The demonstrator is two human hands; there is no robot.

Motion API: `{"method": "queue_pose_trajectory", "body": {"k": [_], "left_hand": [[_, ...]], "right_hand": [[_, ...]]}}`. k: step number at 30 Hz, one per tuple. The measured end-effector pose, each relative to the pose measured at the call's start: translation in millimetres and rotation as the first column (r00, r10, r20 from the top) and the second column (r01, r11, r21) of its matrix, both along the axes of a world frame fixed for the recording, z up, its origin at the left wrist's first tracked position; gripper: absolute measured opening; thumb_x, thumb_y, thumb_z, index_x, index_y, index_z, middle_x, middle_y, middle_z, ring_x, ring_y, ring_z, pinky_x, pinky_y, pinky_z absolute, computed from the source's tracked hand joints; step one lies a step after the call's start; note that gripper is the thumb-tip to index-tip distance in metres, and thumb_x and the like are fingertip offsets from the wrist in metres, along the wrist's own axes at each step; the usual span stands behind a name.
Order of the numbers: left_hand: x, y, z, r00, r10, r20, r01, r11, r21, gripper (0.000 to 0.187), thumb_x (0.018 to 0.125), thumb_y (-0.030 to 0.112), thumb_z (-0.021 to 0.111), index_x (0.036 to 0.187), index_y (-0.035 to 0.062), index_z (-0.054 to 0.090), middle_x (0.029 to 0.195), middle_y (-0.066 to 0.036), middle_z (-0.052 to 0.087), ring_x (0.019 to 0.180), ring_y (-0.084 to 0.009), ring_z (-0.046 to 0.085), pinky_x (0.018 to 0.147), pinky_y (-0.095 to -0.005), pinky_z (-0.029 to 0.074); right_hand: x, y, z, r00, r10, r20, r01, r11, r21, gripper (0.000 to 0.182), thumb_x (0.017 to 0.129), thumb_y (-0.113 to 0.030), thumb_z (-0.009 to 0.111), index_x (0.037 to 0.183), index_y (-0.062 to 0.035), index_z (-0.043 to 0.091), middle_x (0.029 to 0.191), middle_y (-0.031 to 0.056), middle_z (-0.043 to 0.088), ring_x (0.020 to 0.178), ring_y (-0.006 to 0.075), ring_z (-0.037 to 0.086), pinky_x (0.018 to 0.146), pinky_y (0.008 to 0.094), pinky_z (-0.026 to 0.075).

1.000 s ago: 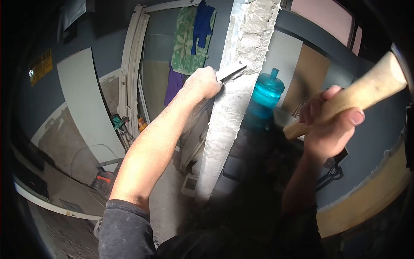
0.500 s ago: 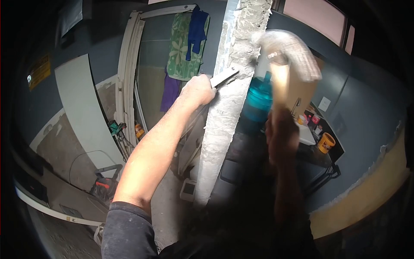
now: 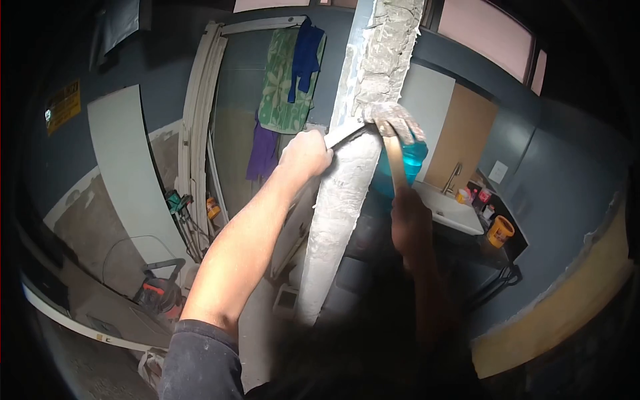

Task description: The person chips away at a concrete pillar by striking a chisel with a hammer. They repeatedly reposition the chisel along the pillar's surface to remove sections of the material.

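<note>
My left hand (image 3: 307, 155) is closed around a flat metal bar (image 3: 345, 132), which slants up to the right across a rough, plaster-covered wall edge (image 3: 340, 190). My right hand (image 3: 409, 220), in shadow, grips the wooden handle of a hammer (image 3: 396, 160). The hammer's worn, curved head (image 3: 395, 121) is at the upper end of the bar; whether the two touch is hard to tell. Above the bar, the wall edge shows broken, uneven mortar (image 3: 385, 57); below, its face looks smoother. My left fist hides the lower end of the bar.
Behind the hammer stands a blue water jug (image 3: 415, 160). To the right are a white sink (image 3: 450, 210) and an orange tub (image 3: 501, 231) on a dark counter. A green patterned towel (image 3: 280, 87) hangs at left; a vacuum (image 3: 159, 290) sits on the floor.
The hammer has swung down and left from a raised position to the bar's upper end, my right hand moving with it. My left hand keeps its hold on the bar.
</note>
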State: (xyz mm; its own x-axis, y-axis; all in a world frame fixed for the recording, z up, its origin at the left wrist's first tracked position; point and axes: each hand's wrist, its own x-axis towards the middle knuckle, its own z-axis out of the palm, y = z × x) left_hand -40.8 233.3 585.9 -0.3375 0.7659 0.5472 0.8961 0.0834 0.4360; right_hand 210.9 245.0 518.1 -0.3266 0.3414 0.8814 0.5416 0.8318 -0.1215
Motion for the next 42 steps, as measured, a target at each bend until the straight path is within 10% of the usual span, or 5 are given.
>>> {"method": "queue_pose_trajectory", "body": {"k": [9, 16, 26, 36, 42], "left_hand": [[3, -7, 1, 0.999, -0.011, 0.052, 0.015, 0.998, -0.067, 0.037, 0.086, 0.031, 0.069, 0.097, -0.0043, 0.071, 0.096, -0.026, 0.071, 0.095, -0.0386, 0.069, 0.086, -0.0462, 0.055], [11, -14, 5, 0.995, 0.0, 0.096, 0.011, 0.994, -0.109, 0.032, 0.087, 0.021, 0.06, 0.106, -0.0019, 0.071, 0.108, -0.025, 0.07, 0.104, -0.0373, 0.069, 0.092, -0.0457, 0.054], [6, -12, -1, 0.997, -0.008, 0.082, 0.015, 0.996, -0.085, 0.037, 0.088, 0.031, 0.069, 0.102, -0.0031, 0.069, 0.101, -0.026, 0.07, 0.099, -0.0392, 0.069, 0.086, -0.0469, 0.056], [10, -16, 3, 0.993, 0.005, 0.119, 0.008, 0.995, -0.102, 0.031, 0.086, 0.023, 0.065, 0.105, -0.0017, 0.07, 0.105, -0.025, 0.07, 0.102, -0.0385, 0.069, 0.09, -0.0469, 0.055], [5, -7, 1, 0.993, -0.007, 0.115, 0.018, 0.995, -0.103, 0.036, 0.085, 0.029, 0.07, 0.102, -0.0032, 0.069, 0.101, -0.026, 0.07, 0.099, -0.0398, 0.068, 0.088, -0.0471, 0.055]], "right_hand": [[-1, -73, 63, 0.309, 0.587, -0.748, -0.851, 0.523, 0.058, 0.071, 0.078, -0.073, 0.064, 0.093, -0.0039, 0.052, 0.073, 0.0055, 0.048, 0.056, 0.013, 0.045, 0.048, 0.0277, 0.032], [-5, 32, -37, 0.998, -0.063, 0.005, 0.059, 0.967, 0.248, 0.032, 0.104, -0.034, 0.048, 0.094, -0.004, 0.055, 0.073, 0.0086, 0.054, 0.056, 0.0195, 0.053, 0.05, 0.0351, 0.044], [-3, -66, 33, 0.333, 0.61, -0.719, -0.838, 0.541, 0.071, 0.069, 0.087, -0.071, 0.056, 0.093, -0.0026, 0.053, 0.071, 0.004, 0.051, 0.059, 0.0133, 0.048, 0.05, 0.0282, 0.036], [-17, -23, -23, 0.854, 0.169, -0.493, -0.403, 0.814, -0.418, 0.033, 0.102, -0.035, 0.053, 0.093, -0.0034, 0.055, 0.073, 0.0064, 0.055, 0.057, 0.0183, 0.054, 0.052, 0.0331, 0.044], [-14, -67, 42, 0.329, 0.683, -0.652, -0.788, 0.579, 0.209, 0.062, 0.092, -0.063, 0.055, 0.095, -0.0012, 0.053, 0.075, 0.0073, 0.051, 0.055, 0.0141, 0.045, 0.05, 0.0287, 0.037]]}}
